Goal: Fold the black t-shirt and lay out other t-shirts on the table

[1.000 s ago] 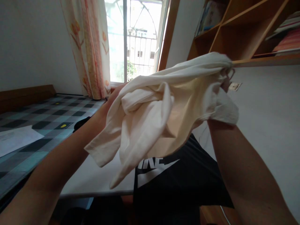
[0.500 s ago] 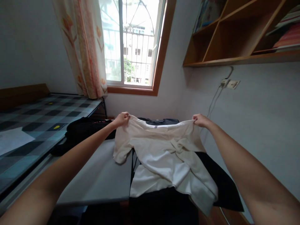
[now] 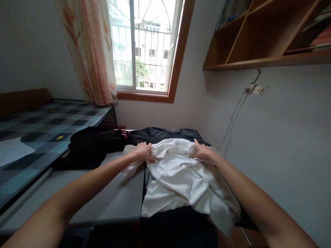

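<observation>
Checkered bedding (image 3: 77, 115) fills the left, then come black clothing (image 3: 90, 146) on the pale tabletop (image 3: 108, 196), the left hand (image 3: 143, 152), a rumpled white shirt (image 3: 176, 177) partly covering a black shirt (image 3: 168, 134), and the right hand (image 3: 205, 153), both hands' fingers (image 3: 197, 144) touching the white cloth, their grip unclear.

This looks like a bedroom in a home. A bed (image 3: 46, 125) with a checked cover and a wooden headboard (image 3: 26, 100) lies at nine o'clock; a flower-patterned curtain (image 3: 89, 51) hangs at ten. Toward twelve, a wood-framed window (image 3: 133, 51) shows a metal grille (image 3: 155, 31) and a building (image 3: 155, 53) outside. At two o'clock, a wooden wall shelf (image 3: 254, 38) holds books (image 3: 234, 12), with wall sockets (image 3: 260, 90) below, toward three.
</observation>
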The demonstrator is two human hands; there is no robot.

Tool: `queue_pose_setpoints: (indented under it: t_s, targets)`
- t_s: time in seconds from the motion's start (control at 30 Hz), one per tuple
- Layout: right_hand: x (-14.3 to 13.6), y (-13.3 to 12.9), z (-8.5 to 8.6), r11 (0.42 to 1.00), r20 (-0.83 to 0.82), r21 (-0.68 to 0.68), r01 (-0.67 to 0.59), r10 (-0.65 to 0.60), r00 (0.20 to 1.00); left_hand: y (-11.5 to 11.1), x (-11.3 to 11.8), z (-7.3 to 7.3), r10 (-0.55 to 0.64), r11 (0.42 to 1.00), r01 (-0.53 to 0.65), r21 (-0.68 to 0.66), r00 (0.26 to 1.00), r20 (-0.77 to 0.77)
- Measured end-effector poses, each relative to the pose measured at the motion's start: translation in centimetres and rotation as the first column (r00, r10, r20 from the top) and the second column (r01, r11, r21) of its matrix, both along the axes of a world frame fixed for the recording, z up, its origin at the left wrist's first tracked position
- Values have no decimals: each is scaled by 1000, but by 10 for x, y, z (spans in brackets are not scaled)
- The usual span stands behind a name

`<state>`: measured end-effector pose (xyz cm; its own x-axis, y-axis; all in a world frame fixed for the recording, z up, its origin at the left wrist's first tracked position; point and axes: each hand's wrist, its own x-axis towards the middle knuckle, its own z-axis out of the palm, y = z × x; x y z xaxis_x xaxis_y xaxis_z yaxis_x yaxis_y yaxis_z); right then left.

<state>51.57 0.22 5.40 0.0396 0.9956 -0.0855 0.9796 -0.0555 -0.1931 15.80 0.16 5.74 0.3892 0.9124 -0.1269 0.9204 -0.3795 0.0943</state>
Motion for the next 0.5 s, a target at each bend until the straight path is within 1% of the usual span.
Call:
queue_pose_setpoints:
  t_s: [0.03, 0.1, 0.17, 0.23, 0.27, 0.3, 0.33, 0.37, 0.4, 0.43, 0.47, 0.5]
  targets:
    - [-3, -1, -3, 1000, 15, 4, -2, 2, 1000, -2, 3, -2, 9, 1000, -9, 13, 1000, 1]
    - [-8, -2, -3, 999, 13, -18, -28, 28, 1000, -5, 6, -3, 25, 1000, -25, -8, 999, 20]
    - [-10, -2, 3, 999, 34, -8, -38, 38, 999, -7, 9, 0, 20, 998, -18, -58, 999, 33]
    - [-8, -4, 13, 998, 61, 63, -25, 21, 998, -8, 9, 6, 8, 997, -6, -71, 999, 34]
    - [-5, -6, 20, 995, 31, 101, -21, 18, 999, -9, 8, 10, 9, 998, -6, -62, 999, 50]
    - [-1, -9, 27, 991, -45, 129, -25, 31, 999, -8, 6, 15, 13, 999, -8, -51, 996, 92]
    - [4, -13, 34, 988, -163, 149, -37, 61, 985, -8, 3, 20, 14, 999, -7, -43, 985, 170]
    - [9, -19, 43, 985, -306, 165, -53, 102, 947, -7, 0, 26, 13, 999, 0, -44, 959, 283]
    - [15, -25, 51, 981, -447, 181, -64, 140, 884, -6, -5, 33, 12, 999, 11, -52, 908, 419]
    - [21, -32, 61, 978, -563, 196, -67, 168, 809, -6, -9, 42, 11, 998, 28, -61, 829, 559]
    - [26, -40, 71, 977, -644, 207, -55, 178, 744, -6, -14, 51, 13, 997, 44, -66, 732, 681]
    - [31, -48, 81, 978, -693, 205, -36, 171, 700, -8, -18, 63, 20, 995, 60, -74, 630, 776]
